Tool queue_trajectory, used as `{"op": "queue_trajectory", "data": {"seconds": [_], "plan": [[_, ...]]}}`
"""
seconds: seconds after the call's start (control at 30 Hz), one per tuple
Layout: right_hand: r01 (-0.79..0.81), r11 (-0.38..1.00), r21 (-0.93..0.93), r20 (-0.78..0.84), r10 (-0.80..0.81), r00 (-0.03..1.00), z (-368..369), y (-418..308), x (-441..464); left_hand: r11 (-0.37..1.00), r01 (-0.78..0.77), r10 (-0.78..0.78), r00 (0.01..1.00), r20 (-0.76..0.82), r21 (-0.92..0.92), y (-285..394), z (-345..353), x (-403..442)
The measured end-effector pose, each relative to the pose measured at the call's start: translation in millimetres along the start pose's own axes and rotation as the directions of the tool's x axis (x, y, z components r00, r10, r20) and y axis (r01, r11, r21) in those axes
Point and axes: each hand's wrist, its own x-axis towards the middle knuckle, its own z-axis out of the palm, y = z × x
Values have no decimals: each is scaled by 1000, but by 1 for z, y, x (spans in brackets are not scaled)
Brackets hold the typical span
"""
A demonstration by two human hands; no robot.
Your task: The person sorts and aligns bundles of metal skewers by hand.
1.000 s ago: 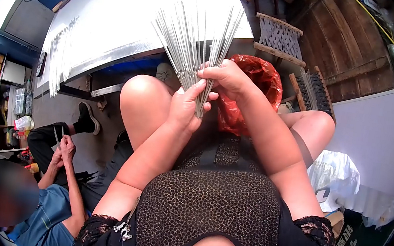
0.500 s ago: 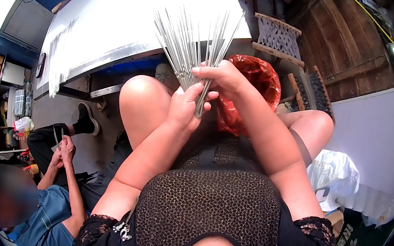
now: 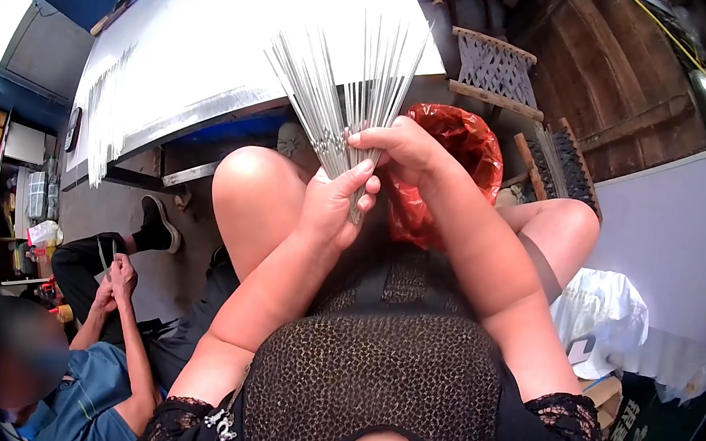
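A fanned bundle of thin silvery metal rods point(image 3: 312, 83) stands up in front of me, its far ends spread over the table's near edge. My left hand point(image 3: 336, 201) is closed around the lower, gathered end, thumb lying on top. Higher up, my right hand point(image 3: 399, 149) is closed on the right part of the bundle, with thumb and index finger against the rods. A gap shows between the left and right groups of rods. The fingers behind the bundle are partly hidden.
A white table point(image 3: 245, 22) lies ahead, with more thin rods point(image 3: 106, 115) on its left edge. Beyond my hands stands a bin lined with a red bag point(image 3: 472, 147). A woven stool point(image 3: 497, 69) is at the right. At the lower left another person's hands point(image 3: 118, 280) hold something thin.
The rods have spread wider, and the gap between the two groups has grown. My right hand has shifted slightly down. The view has tilted a little.
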Motion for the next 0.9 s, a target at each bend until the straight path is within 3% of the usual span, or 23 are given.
{"op": "queue_trajectory", "data": {"seconds": [0.1,0.3,0.43,0.53,0.6,0.7,0.9], "plan": [[-10,1000,-2,5,10,1000,-2,-1,-3,1000,10,-10,1000,-20,18,1,2,-1],[32,999,42,204,-40,978,-10,3,-6,1000,2,-2,1000,-1,7,3,-1,-1],[55,994,98,194,-73,978,-2,-9,-9,998,16,-17,1000,4,53,9,9,-4],[73,973,219,166,-111,980,10,-13,-12,991,120,-120,993,-14,59,10,8,-6],[65,965,255,201,-119,972,9,-8,-12,971,236,-238,968,83,31,11,2,-5],[75,951,301,218,-145,965,10,-7,-30,958,241,-258,962,94,157,7,4,-13],[203,864,460,277,-357,892,9,-15,-74,900,173,-283,930,234,400,-7,24,-31]]}}
